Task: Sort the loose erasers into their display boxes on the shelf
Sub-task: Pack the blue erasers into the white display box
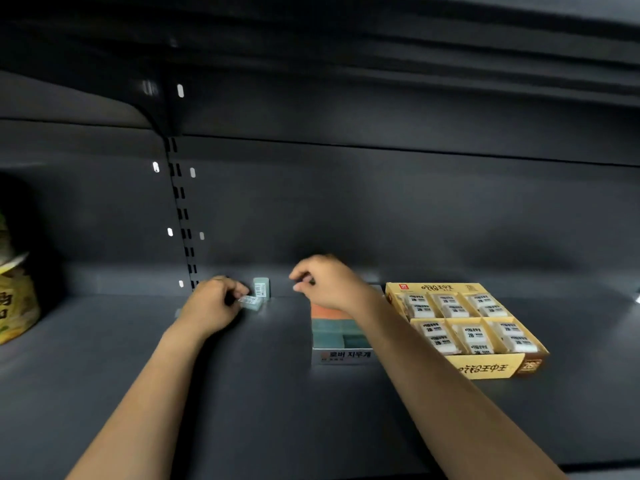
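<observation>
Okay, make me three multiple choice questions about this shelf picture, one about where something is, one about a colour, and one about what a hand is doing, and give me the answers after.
1. Where does the yellow box sit relative to the white box?
A. to its right
B. to its left
C. on top of it

2. What colour is the upright eraser at the back of the shelf?
A. red
B. pale green
C. black

3. What is the left hand doing?
A. resting flat on the shelf
B. pinching a loose eraser
C. lifting the yellow box

Answers: 1 A, the yellow box lies right of the white one. 2 B, its body looks pale green. 3 B, the fingertips close on the small eraser lying by the upright one.
</observation>
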Tool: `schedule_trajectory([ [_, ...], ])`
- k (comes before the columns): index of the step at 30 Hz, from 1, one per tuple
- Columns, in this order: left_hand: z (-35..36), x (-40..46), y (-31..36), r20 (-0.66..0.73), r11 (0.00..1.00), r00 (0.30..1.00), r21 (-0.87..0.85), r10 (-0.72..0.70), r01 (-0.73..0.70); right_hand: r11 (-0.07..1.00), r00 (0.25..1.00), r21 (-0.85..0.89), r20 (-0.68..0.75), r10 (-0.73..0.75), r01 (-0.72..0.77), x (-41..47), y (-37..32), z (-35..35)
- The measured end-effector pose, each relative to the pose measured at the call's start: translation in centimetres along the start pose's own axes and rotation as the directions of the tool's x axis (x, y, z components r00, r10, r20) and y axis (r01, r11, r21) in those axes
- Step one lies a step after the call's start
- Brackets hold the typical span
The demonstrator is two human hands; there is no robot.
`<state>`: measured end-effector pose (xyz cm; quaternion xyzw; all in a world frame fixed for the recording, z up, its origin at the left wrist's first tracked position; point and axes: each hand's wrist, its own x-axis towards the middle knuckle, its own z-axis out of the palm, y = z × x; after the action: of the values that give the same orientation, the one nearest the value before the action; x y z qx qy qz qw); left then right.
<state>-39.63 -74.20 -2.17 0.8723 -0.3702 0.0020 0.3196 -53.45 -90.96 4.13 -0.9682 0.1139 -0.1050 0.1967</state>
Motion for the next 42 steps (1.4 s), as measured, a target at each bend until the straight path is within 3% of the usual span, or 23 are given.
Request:
schedule_trajectory([
  [5, 0.5, 0.2, -0.8, 0.013, 0.998, 0.999, 0.049, -0.029, 0.029, 0.999, 0.998, -0.034, 0.061, 0.024, -0.022, 2.5, -1.4, 2.7],
  [11, 0.7, 0.1, -0.6, -0.032, 0.998, 0.998, 0.036, -0.054, 0.055, 0.995, 0.999, -0.099, -0.036, 0.023, -0.027, 3.2, -2.2, 4.1],
  [24, -1.1, -0.2, -0.3, 0.028, 0.989, 0.990, -0.053, -0.135, 0.136, 0.956, 0.982, -0.286, -0.154, -0.108, 0.060, 3.4, -3.4, 5.3],
  [34, -1.5, -0.4, -0.7, 0.029, 0.979, 0.981, -0.056, -0.193, 0.195, 0.979, 0.988, -0.179, -0.098, -0.118, 0.099, 3.0, -3.8, 5.9],
  [39, -1.7, -0.2, -0.5, 0.018, 0.982, 0.985, -0.075, -0.171, 0.172, 0.982, 0.973, -0.164, -0.192, -0.129, 0.098, 2.7, -3.0, 4.3],
  [42, -1.5, 0.0, -0.1, -0.003, 0.974, 0.988, -0.170, -0.154, 0.151, 0.986, 0.957, -0.133, -0.259, -0.133, 0.101, 1.4, -1.9, 2.3],
])
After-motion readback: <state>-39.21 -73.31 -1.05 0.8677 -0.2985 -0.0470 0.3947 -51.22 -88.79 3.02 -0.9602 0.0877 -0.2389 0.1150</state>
